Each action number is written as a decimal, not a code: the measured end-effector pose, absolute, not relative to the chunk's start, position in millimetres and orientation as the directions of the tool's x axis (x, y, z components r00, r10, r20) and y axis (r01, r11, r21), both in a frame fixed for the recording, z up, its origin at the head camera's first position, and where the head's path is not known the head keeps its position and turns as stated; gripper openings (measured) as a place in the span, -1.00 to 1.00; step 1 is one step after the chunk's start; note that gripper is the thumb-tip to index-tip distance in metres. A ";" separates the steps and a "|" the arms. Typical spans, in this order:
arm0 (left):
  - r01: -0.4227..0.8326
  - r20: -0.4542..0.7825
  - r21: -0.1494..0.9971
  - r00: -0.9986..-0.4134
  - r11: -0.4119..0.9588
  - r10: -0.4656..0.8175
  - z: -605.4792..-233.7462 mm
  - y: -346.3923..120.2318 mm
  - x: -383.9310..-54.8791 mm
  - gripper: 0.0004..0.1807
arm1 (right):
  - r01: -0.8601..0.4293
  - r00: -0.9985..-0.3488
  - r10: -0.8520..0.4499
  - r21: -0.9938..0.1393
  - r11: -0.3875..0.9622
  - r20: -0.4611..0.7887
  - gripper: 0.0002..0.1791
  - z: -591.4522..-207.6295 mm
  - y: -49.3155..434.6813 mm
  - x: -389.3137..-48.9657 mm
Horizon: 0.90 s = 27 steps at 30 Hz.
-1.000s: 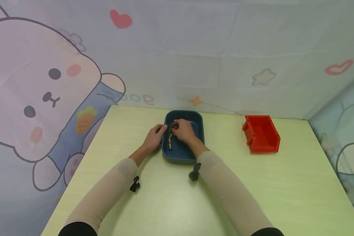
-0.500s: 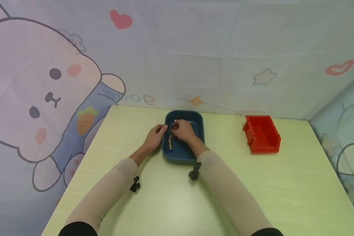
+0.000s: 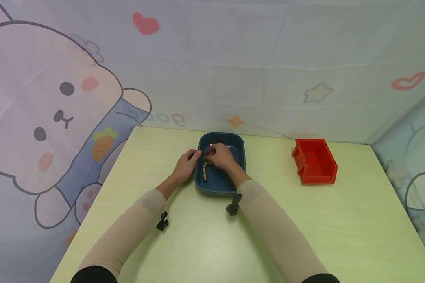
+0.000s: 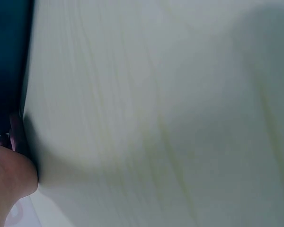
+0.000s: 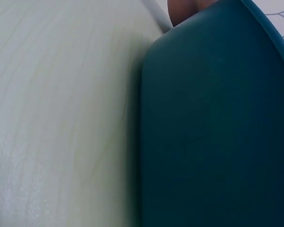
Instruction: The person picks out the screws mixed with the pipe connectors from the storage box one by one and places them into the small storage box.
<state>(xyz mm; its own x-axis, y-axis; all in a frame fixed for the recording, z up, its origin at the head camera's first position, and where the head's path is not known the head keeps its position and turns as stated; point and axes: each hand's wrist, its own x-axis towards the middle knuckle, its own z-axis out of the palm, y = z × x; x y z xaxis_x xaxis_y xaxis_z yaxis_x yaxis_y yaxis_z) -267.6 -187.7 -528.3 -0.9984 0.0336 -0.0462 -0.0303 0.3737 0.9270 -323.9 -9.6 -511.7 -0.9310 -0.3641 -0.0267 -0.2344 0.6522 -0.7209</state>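
Note:
A dark blue tray (image 3: pixel 238 151) sits near the table's back edge. My left hand (image 3: pixel 185 166) grips its left rim, thumb over the edge. Over the tray's left half, my right hand (image 3: pixel 221 156) pinches the upper end of a small brass fitting (image 3: pixel 204 171), which has jointed segments and a blue lower tip. The fingers hide part of it. In the left wrist view, the left hand (image 4: pixel 12 172) lies against the tray (image 4: pixel 7 56). The right wrist view is mostly filled by the tray's outer wall (image 5: pixel 217 123), hiding what the right hand does.
A red open-fronted bin (image 3: pixel 316 165) stands on the right side of the pale table (image 3: pixel 198 236), with a tiny dark bit inside. Behind the table hangs a printed cloth (image 3: pixel 212 78). Small black devices (image 3: pixel 233 208) are strapped near both wrists.
Both hands and the tray stay in place. The lower part of the brass fitting shifts very slightly under the right fingers.

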 end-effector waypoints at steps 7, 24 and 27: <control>-0.031 -0.044 0.929 -0.999 0.368 0.028 -529.7 -188.4 -269.1 -0.43 | -0.220 -0.936 -0.351 -0.730 0.647 -0.028 -0.79 -510.1 -10.2 -323.3; -0.039 -0.054 0.919 -0.998 0.392 0.028 -529.3 -188.7 -267.1 -0.37 | -0.242 -0.938 -0.345 -0.688 0.684 -0.014 -0.82 -513.1 -13.2 -323.9; -0.039 -0.054 0.920 -0.998 0.389 0.026 -528.9 -188.3 -266.9 -0.37 | -0.246 -0.939 -0.343 -0.684 0.687 -0.007 -0.84 -512.3 -13.4 -323.1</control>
<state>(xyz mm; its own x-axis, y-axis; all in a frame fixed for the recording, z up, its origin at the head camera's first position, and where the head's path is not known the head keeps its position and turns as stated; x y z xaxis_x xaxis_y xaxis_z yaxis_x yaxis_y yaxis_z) -266.9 -188.3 -528.9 -0.9982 0.0259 -0.0536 -0.0393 0.3890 0.9204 -323.1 -13.4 -512.3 -0.9393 -0.3431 -0.0071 -0.2457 0.6867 -0.6842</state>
